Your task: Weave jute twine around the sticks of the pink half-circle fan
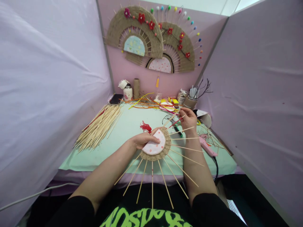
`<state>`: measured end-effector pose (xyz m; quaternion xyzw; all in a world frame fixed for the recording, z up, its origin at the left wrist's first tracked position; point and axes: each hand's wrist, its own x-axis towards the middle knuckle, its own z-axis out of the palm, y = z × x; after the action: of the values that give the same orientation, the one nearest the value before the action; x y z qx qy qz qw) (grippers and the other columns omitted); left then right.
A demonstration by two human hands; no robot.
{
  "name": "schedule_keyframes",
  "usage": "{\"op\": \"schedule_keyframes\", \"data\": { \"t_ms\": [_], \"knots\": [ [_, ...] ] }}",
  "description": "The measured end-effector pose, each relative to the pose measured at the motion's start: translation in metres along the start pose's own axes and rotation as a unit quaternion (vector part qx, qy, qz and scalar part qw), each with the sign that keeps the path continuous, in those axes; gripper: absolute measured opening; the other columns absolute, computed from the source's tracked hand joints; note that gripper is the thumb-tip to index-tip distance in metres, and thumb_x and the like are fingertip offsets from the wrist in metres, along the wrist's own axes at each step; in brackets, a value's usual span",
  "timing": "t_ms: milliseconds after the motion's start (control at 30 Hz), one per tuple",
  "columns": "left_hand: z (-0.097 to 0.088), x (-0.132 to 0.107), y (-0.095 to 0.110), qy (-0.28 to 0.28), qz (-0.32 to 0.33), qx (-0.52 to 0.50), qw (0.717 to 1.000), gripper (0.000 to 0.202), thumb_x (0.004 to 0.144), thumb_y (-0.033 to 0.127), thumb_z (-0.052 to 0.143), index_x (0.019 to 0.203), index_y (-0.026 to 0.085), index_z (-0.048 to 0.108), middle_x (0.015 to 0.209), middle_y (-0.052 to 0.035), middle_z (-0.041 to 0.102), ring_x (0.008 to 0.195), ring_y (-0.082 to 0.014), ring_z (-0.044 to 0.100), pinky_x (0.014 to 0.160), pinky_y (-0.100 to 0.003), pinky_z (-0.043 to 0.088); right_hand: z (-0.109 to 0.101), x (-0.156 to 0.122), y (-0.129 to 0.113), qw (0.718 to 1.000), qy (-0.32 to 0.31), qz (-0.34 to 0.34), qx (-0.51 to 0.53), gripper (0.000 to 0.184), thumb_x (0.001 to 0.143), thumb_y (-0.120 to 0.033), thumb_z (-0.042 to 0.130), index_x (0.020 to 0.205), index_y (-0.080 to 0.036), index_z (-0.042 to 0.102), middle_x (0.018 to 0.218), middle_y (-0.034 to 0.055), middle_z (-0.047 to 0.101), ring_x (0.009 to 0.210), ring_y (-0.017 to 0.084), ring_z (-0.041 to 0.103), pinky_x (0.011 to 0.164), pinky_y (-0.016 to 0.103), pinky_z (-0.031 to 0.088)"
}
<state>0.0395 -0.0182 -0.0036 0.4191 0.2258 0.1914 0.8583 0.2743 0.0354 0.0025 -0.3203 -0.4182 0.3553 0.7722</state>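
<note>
At the left of the mint cloth (132, 119), a heap of loose pale sticks (98, 127) lies within easy reach, well apart from the work. Nearer the middle, a red tassel (145, 126) shows just beyond the left hand (143, 139), which grasps the half-round piece (152, 148) by its straight edge, thumb pressed over the spotted face. The piece is held up in front of the chest, its woven rim (168, 142) turned outward and its thin spokes fanning down and to the right. I'd keep that thumb firm on the flat face so nothing twists. On the right, the right hand (188, 119) has its fingertips pinched near the end of an upper spoke (171, 119); whether they also grip the red stick (176, 122) I cannot tell. A light pinch seems best, with the forearm kept from bending the spokes crossing it and from the pink glue gun (207, 147).
</note>
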Motion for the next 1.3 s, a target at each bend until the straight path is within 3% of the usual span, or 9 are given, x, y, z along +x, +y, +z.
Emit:
{"op": "schedule_keyframes", "data": {
  "t_ms": [200, 367, 533, 667, 733, 833, 1033, 1200, 1300],
  "knots": [
    [-0.001, 0.0, 0.002, 0.028, 0.036, -0.008, 0.999, 0.09, 0.06, 0.007, 0.073, 0.14, 0.026, 0.034, 0.079, -0.0019, 0.07, 0.058, -0.016, 0.067, 0.053, -0.023, 0.053, 0.001, 0.0, 0.003, 0.999, 0.003, 0.012, -0.042, 0.021, 0.061, -0.03, 0.076, 0.078, -0.022, 0.066, 0.063, -0.0036, 0.06, 0.054, 0.008, 0.051, 0.051, 0.021, 0.043],
    [0.003, -0.003, 0.01, 0.054, 0.097, -0.021, 0.994, 0.088, 0.062, 0.005, 0.07, 0.14, 0.025, 0.033, 0.081, -0.002, 0.07, 0.059, -0.0159, 0.067, 0.056, -0.024, 0.054, -0.006, -0.001, 0.007, 0.986, -0.061, 0.084, -0.13, 0.029, 0.064, -0.039, 0.074, 0.084, -0.019, 0.065, 0.055, -0.005, 0.051, 0.042, 0.005, 0.034, 0.039, 0.021, 0.025],
    [-0.001, -0.006, 0.018, 0.123, 0.144, 0.006, 0.982, 0.089, 0.063, 0.007, 0.069, 0.141, 0.028, 0.031, 0.082, 0.0001, 0.068, 0.059, -0.014, 0.066, 0.055, -0.022, 0.053, -0.005, -0.01, 0.002, 0.929, -0.175, 0.188, -0.265, 0.032, 0.064, -0.045, 0.072, 0.077, -0.016, 0.066, 0.047, -0.006, 0.042, 0.04, 0.006, 0.03, 0.038, 0.022, 0.02],
    [-0.008, -0.004, 0.019, 0.155, 0.189, 0.041, 0.969, 0.091, 0.064, 0.011, 0.07, 0.142, 0.032, 0.029, 0.097, -0.0008, 0.066, 0.063, -0.0125, 0.066, 0.055, -0.02, 0.052, 0.001, -0.019, -0.01, 0.869, -0.309, 0.276, -0.27, 0.032, 0.058, -0.042, 0.077, 0.069, -0.015, 0.066, 0.05, -0.0035, 0.049, 0.042, 0.005, 0.034, 0.04, 0.021, 0.02],
    [-0.009, -0.003, 0.018, 0.151, 0.219, 0.057, 0.962, 0.091, 0.064, 0.012, 0.069, 0.142, 0.034, 0.028, 0.105, -0.0017, 0.063, 0.07, -0.0128, 0.066, 0.058, -0.02, 0.052, 0.003, -0.021, -0.016, 0.85, -0.353, 0.29, -0.261, 0.031, 0.059, -0.042, 0.077, 0.069, -0.014, 0.066, 0.054, -0.0019, 0.052, 0.046, 0.006, 0.039, 0.042, 0.021, 0.024],
    [-0.008, -0.003, 0.018, 0.137, 0.242, 0.066, 0.958, 0.092, 0.065, 0.012, 0.069, 0.143, 0.036, 0.025, 0.11, -0.0017, 0.061, 0.074, -0.0127, 0.066, 0.061, -0.02, 0.052, 0.002, -0.022, -0.017, 0.861, -0.353, 0.279, -0.239, 0.03, 0.061, -0.041, 0.077, 0.071, -0.014, 0.068, 0.055, -0.0018, 0.053, 0.048, 0.007, 0.041, 0.044, 0.021, 0.026],
    [-0.004, -0.004, 0.019, 0.146, 0.271, 0.05, 0.95, 0.092, 0.065, 0.014, 0.069, 0.143, 0.036, 0.026, 0.114, -0.0027, 0.059, 0.075, -0.0121, 0.064, 0.064, -0.021, 0.052, -0.003, -0.015, -0.006, 0.925, -0.243, 0.24, -0.169, 0.026, 0.058, -0.033, 0.078, 0.074, -0.016, 0.066, 0.056, -0.0039, 0.051, 0.044, 0.004, 0.033, 0.041, 0.021, 0.019],
    [-0.004, -0.002, 0.019, 0.16, 0.29, 0.031, 0.943, 0.084, 0.061, 0.012, 0.072, 0.135, 0.03, 0.039, 0.113, -0.0031, 0.061, 0.082, -0.0142, 0.064, 0.067, -0.023, 0.051, -0.003, -0.015, -0.008, 0.929, -0.249, 0.245, -0.12, 0.023, 0.06, -0.03, 0.076, 0.074, -0.017, 0.064, 0.052, -0.0057, 0.046, 0.043, 0.005, 0.033, 0.042, 0.021, 0.022],
    [-0.006, -0.001, 0.018, 0.162, 0.255, 0.017, 0.953, 0.068, 0.056, 0.011, 0.074, 0.119, 0.023, 0.052, 0.096, -0.0017, 0.066, 0.075, -0.0139, 0.064, 0.066, -0.024, 0.051, -0.001, -0.017, -0.01, 0.931, -0.252, 0.247, -0.09, 0.021, 0.057, -0.024, 0.077, 0.071, -0.016, 0.064, 0.052, -0.0058, 0.045, 0.043, 0.004, 0.032, 0.042, 0.021, 0.02]
  ]
}}
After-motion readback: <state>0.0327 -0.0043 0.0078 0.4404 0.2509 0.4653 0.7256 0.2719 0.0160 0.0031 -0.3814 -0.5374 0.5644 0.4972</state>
